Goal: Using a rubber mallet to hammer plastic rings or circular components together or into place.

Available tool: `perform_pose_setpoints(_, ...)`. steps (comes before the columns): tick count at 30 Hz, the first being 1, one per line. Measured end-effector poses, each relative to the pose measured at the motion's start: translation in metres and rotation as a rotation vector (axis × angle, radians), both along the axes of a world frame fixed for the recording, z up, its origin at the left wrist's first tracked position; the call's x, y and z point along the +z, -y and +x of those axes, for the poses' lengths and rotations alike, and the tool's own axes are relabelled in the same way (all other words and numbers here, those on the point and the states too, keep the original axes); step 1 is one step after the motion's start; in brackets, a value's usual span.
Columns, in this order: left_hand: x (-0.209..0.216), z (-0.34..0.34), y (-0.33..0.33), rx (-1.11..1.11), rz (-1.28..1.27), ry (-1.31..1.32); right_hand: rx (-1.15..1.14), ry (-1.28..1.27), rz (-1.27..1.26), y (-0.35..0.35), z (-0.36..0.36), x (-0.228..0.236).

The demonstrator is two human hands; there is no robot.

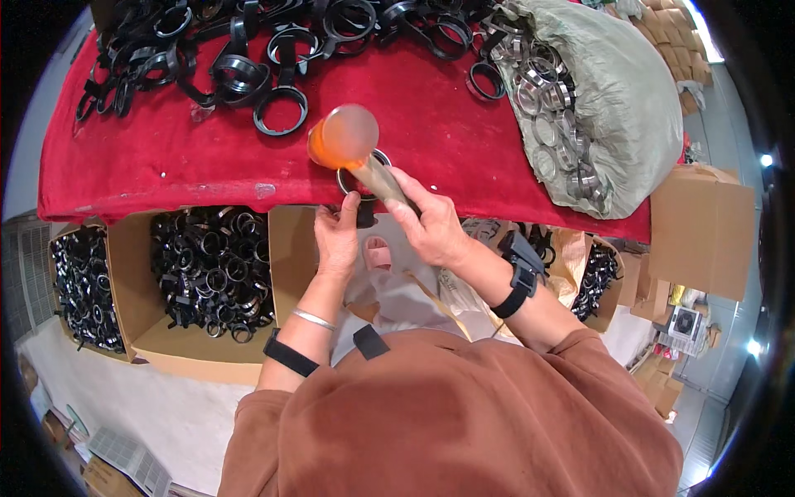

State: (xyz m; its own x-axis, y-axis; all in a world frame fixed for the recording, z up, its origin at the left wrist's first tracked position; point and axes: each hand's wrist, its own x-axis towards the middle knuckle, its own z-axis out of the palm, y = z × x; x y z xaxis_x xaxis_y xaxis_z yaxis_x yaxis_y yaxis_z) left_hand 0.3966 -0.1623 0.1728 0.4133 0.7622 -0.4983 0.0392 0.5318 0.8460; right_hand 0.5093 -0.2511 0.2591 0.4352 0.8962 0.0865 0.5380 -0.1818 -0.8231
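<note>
My right hand (433, 222) is closed around the handle of a mallet (346, 139), whose head is orange with a pale round face. The mallet head hangs over a black ring-shaped part (365, 214) near the front edge of the red-covered table and hides much of it. My left hand (336, 240) grips that part by its short arm, thumb on top. A light rim shows along the ring's inside. Whether the mallet touches the ring cannot be told. Beyond the mallet lies another black ring part (280, 131) on the red cloth (414, 108).
A heap of black ring parts (240, 74) covers the table's far side. At the right, a pale green sack (638, 108) lies open with silvery metal rings (546, 128). Below the table edge stand cardboard boxes (199, 366) full of black rings, left and right.
</note>
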Motion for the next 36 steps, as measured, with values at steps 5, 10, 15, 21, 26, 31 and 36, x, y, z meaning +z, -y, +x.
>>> perform_pose_setpoints(5,-0.023,-0.009,0.002,0.03,-0.041,0.16,0.014,-0.208,-0.093,-0.01,-0.006,0.048)
perform_pose_setpoints(10,0.0,-0.001,0.001,-0.026,-0.057,0.186,0.083,-0.051,-0.01,0.0,0.0,0.005)
perform_pose_setpoints(15,0.001,0.0,0.003,-0.001,0.036,0.051,0.03,-0.109,-0.02,0.006,-0.009,0.018)
perform_pose_setpoints(21,0.026,-0.016,-0.003,-0.116,-0.194,0.135,-0.239,-0.432,-0.261,0.045,-0.009,0.056)
perform_pose_setpoints(26,0.067,-0.066,-0.006,-0.13,-0.301,0.098,-0.428,-0.338,-0.067,0.103,0.016,0.017)
perform_pose_setpoints(31,0.076,-0.187,-0.048,0.039,-0.177,-0.167,-0.526,-0.443,-0.075,0.127,0.044,0.03)
perform_pose_setpoints(36,0.011,-0.325,-0.112,-0.081,0.364,-1.172,-0.59,-0.49,0.016,0.126,0.071,0.032)
